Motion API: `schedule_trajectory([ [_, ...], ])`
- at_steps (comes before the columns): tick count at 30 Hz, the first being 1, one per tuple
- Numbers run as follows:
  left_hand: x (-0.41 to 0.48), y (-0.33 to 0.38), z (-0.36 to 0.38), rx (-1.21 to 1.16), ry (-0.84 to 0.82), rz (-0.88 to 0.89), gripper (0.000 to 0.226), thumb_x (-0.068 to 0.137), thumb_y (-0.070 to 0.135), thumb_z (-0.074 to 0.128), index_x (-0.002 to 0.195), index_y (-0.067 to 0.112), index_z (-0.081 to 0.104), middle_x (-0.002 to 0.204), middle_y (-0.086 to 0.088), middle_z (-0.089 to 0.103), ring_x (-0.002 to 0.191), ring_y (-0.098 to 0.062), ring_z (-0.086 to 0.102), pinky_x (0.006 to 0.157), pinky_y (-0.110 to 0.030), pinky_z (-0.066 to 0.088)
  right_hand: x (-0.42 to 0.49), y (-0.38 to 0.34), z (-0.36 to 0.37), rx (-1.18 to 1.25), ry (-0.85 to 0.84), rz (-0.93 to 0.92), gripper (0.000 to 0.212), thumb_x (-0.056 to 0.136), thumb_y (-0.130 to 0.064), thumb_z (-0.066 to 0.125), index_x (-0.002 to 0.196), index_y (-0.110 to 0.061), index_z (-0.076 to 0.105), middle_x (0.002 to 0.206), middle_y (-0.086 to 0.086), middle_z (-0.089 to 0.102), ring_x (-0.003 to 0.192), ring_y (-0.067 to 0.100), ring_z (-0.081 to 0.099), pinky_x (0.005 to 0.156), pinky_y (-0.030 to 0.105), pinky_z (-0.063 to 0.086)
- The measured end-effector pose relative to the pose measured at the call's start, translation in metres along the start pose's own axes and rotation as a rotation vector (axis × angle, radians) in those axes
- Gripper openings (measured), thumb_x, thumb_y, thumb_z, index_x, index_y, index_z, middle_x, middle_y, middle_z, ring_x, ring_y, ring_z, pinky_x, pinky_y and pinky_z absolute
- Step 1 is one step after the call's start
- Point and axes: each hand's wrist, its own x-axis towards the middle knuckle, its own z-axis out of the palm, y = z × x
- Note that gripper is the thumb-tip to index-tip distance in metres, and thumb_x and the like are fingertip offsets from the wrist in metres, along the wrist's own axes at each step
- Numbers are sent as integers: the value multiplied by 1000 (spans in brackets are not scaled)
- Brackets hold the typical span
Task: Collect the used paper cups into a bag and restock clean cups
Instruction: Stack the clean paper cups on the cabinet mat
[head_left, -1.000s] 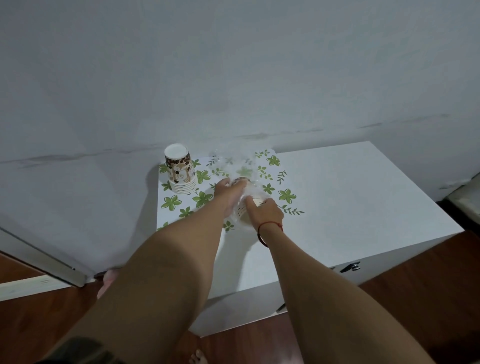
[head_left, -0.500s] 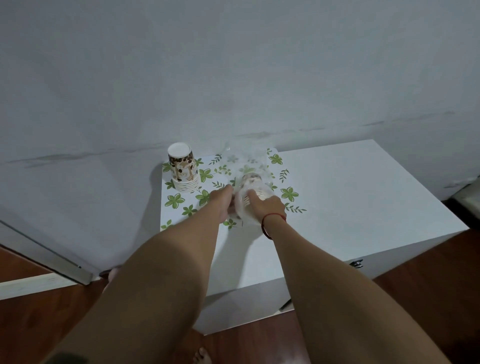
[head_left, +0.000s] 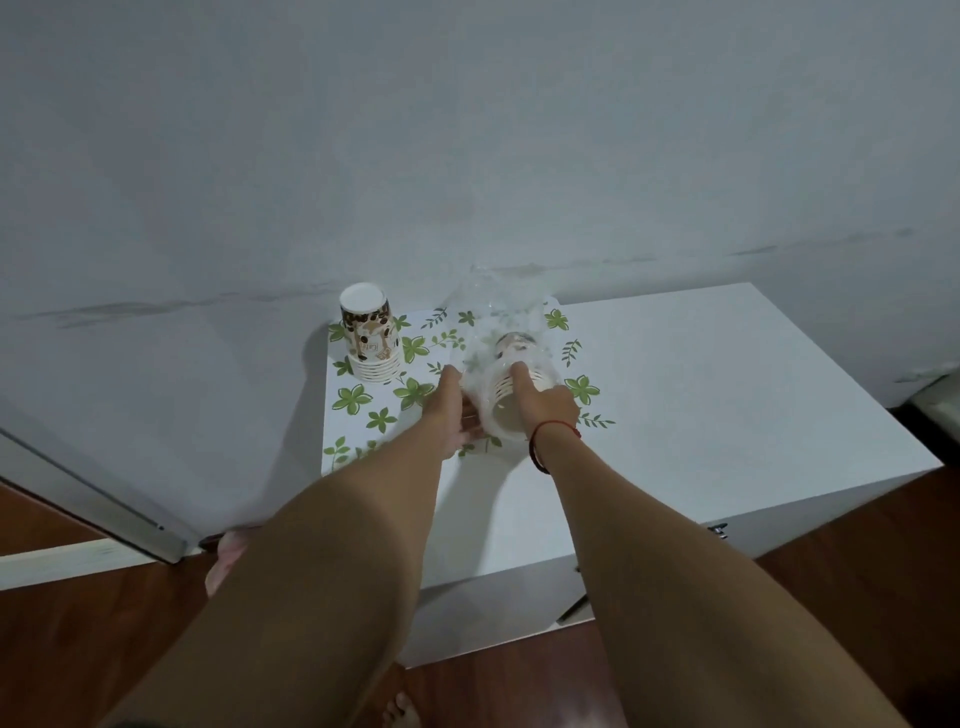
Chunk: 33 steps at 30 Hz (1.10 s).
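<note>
Pinching the near edge of the clear bag (head_left: 498, 306), the left hand (head_left: 451, 410) held its mouth while the right hand (head_left: 545, 402) gripped the nested cups (head_left: 511, 384) lying sideways inside it, right of the upturned stack (head_left: 370, 332) on the leaf-print mat (head_left: 358, 397). Bagging seemed under way. Next, the cups needed pushing farther in.

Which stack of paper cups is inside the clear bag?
The tilted stack between the left hand and right hand, bag around it. The other stack stands upside down, uncovered, on the leafy mat.
</note>
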Motion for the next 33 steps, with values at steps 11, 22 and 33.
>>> schedule_trajectory([
  [11, 9, 8, -5, 265, 370, 93, 37, 76, 13, 75, 108, -1, 65, 108, -18, 71, 93, -32, 71, 81, -41, 60, -9, 7, -1, -112, -46, -66, 77, 75, -62, 60, 131, -10, 51, 130, 11, 54, 116, 31, 55, 97, 40, 47],
  [22, -27, 6, 7, 160, -4, 200, 17, 92, 20, 55, 98, 6, 64, 93, -13, 69, 84, -32, 67, 75, -44, 58, -16, -4, -23, -135, -178, -71, 100, 63, -62, 65, 138, -4, 36, 131, 14, 52, 115, 34, 58, 94, 46, 52],
  [33, -66, 5, -15, 281, -2, 268, 22, 95, 25, 42, 115, 22, 51, 88, -9, 61, 71, -24, 60, 63, -33, 55, -55, 0, -35, -311, -401, -121, 105, 48, -61, 61, 141, -18, 37, 132, 10, 55, 112, 30, 60, 92, 44, 53],
])
